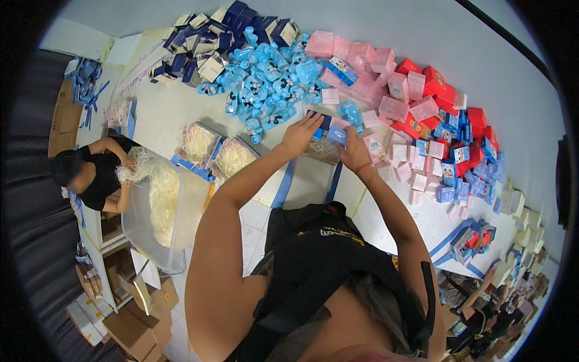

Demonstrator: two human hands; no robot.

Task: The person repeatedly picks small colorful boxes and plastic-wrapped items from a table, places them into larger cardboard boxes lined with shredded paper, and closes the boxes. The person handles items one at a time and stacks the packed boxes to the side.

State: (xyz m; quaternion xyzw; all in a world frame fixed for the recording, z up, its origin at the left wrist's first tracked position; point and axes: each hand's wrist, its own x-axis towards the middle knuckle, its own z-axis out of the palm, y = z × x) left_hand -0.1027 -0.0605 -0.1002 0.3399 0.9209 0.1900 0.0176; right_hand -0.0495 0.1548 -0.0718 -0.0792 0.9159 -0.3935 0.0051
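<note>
A gift box with shredded paper filler (pixel 323 148) lies in front of me at the table's near edge, with blue ribbon straps hanging toward me. My left hand (pixel 299 135) lays its fingers on a navy box (pixel 320 118) at the gift box's far left; whether it grips that box is unclear, as the thumb is hidden. In my right hand (pixel 355 148) is a small periwinkle-blue box (pixel 337 135), held over the filler. Beside the navy box are a pink box (pixel 338 122) and a bright blue item (pixel 318 134), partly covered.
Blue cartoon-printed bottles (pixel 267 86) lie heaped beyond, between navy boxes (pixel 194 45) and pink boxes (pixel 362 59). Red boxes (pixel 445 97) and small cartons (pixel 402 154) spread right. Two filler-lined boxes (pixel 196 145) sit left. A co-worker (pixel 97 174) handles filler over a plastic tub (pixel 176 212).
</note>
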